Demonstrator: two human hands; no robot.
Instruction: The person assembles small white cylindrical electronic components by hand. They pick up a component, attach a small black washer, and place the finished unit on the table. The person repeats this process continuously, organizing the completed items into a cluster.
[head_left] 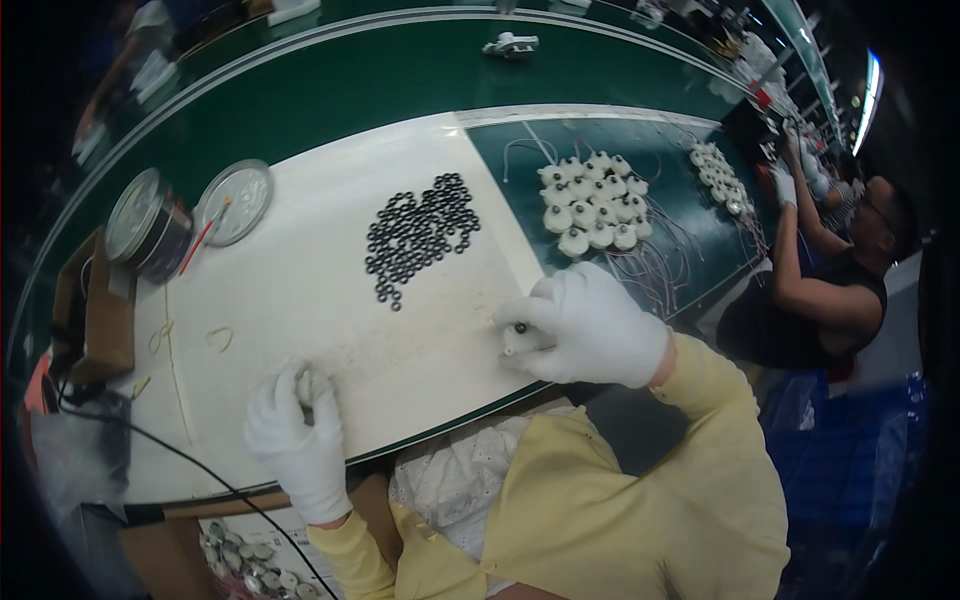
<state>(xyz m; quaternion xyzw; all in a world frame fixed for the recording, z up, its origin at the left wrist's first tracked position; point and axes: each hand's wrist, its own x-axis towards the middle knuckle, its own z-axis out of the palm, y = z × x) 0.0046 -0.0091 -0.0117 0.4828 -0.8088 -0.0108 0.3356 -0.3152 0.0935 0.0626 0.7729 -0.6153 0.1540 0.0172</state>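
My right hand (605,325), in a white glove, is closed around a small white motor-like part (514,342) with a dark ring at its tip, just above the front of the white work surface. My left hand (300,430), also gloved, is at the left near the table's front edge. Its thumb and fingers are pinched together, and what they hold, if anything, is too small to make out. Farther back, many loose black rings (420,235) lie spread out. Right of them stands a block of similar white motor-like parts (595,205), most with dark tips, their thin wires trailing.
At the left are a tub (150,228), a round clear lid (236,203) with a red stick, and a cardboard box (105,315). A black cable (190,452) crosses the near left. More white parts (720,178) lie right, beside a co-worker (830,270). Below is a box of parts (255,565).
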